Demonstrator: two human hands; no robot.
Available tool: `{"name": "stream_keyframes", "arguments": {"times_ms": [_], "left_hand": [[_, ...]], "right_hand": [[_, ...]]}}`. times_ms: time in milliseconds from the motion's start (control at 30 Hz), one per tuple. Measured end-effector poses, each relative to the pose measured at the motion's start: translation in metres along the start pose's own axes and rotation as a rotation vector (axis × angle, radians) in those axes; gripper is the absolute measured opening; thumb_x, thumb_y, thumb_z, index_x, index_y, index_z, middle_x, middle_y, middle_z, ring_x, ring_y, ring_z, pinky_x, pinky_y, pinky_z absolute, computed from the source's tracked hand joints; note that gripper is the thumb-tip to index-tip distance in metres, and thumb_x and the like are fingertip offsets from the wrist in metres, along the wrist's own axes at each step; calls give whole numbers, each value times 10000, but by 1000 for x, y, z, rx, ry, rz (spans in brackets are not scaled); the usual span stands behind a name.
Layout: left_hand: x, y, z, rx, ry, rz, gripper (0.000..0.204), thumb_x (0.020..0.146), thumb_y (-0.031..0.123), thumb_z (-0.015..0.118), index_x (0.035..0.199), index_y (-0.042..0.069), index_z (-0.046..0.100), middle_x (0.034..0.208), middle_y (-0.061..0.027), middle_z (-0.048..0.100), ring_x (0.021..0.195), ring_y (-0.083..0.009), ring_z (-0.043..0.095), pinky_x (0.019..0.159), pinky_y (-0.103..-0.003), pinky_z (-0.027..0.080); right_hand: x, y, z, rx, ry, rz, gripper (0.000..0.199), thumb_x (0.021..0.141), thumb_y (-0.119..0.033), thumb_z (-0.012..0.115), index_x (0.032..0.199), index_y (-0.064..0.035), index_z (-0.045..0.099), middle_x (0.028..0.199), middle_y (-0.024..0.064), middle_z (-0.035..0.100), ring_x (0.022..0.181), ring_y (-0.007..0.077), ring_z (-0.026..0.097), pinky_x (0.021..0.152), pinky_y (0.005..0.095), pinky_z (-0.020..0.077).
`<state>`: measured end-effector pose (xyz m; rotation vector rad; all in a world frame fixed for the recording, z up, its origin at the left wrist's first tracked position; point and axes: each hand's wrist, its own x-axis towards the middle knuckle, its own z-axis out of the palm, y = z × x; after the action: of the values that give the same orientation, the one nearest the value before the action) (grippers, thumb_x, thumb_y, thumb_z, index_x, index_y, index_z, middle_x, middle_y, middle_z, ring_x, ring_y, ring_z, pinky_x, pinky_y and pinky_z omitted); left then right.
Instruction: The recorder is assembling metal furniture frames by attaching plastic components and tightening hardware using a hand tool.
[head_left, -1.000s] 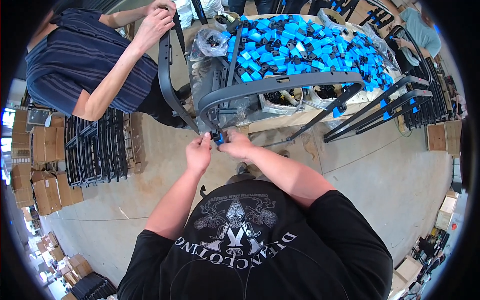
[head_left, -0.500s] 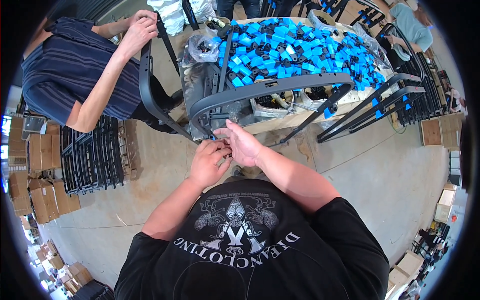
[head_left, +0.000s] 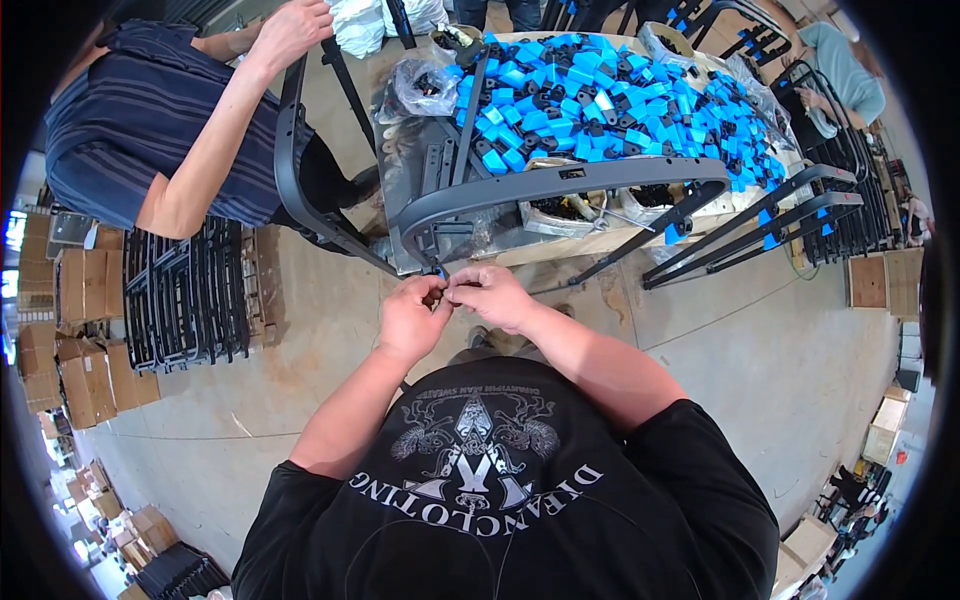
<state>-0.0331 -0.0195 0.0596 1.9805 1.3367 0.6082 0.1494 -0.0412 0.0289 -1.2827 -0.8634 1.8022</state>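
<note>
My left hand (head_left: 410, 318) and my right hand (head_left: 494, 298) meet fingertip to fingertip in front of my body. Both are closed in a pinch; what they hold is too small and too covered to make out. Just beyond my fingertips is the lower end of a dark grey curved metal frame (head_left: 570, 178), with a bit of blue showing there. The frame's rounded bar arches over the near edge of the worktable (head_left: 385, 200). Blue and black plastic pieces (head_left: 580, 95) lie heaped on the tabletop.
Open boxes of small black parts (head_left: 562, 208) stand at the table's near edge, beside a clear plastic bag (head_left: 424, 88). More dark frames (head_left: 790, 225) lean on the right. A co-worker (head_left: 165, 130) at left handles another frame (head_left: 290, 160). Stacked frames (head_left: 185, 300) and cartons (head_left: 85, 280) stand behind.
My right hand has gone from open, with fingers raised, to a pinch against my left hand's fingertips. The co-worker's hand at left has moved up. The view has shifted slightly.
</note>
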Motion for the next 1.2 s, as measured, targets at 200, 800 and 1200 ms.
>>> {"name": "stream_keyframes", "arguments": {"times_ms": [200,800,1200], "left_hand": [[-3,-7,5,-159,43,-85,199,843,126,741,1016,45,686,809,-101,686,708,-240,670,664,-370,554],[22,-23,-12,423,-256,-112,315,1034,248,466,962,-7,636,961,-269,682,903,-453,663,811,-538,530],[24,-11,-15,442,-279,-158,321,1035,246,458,962,-4,646,979,-268,684,935,-457,657,840,-538,522]], "right_hand": [[16,4,1,-246,72,-109,247,880,-198,735,1031,-3,712,883,56,696,839,127,663,721,304,534],[38,-10,4,-167,85,113,228,921,-75,693,1110,39,637,865,70,684,725,128,667,631,286,543],[48,-9,7,-133,62,252,312,1023,-274,587,930,17,651,742,61,636,592,146,596,548,318,476]]}}
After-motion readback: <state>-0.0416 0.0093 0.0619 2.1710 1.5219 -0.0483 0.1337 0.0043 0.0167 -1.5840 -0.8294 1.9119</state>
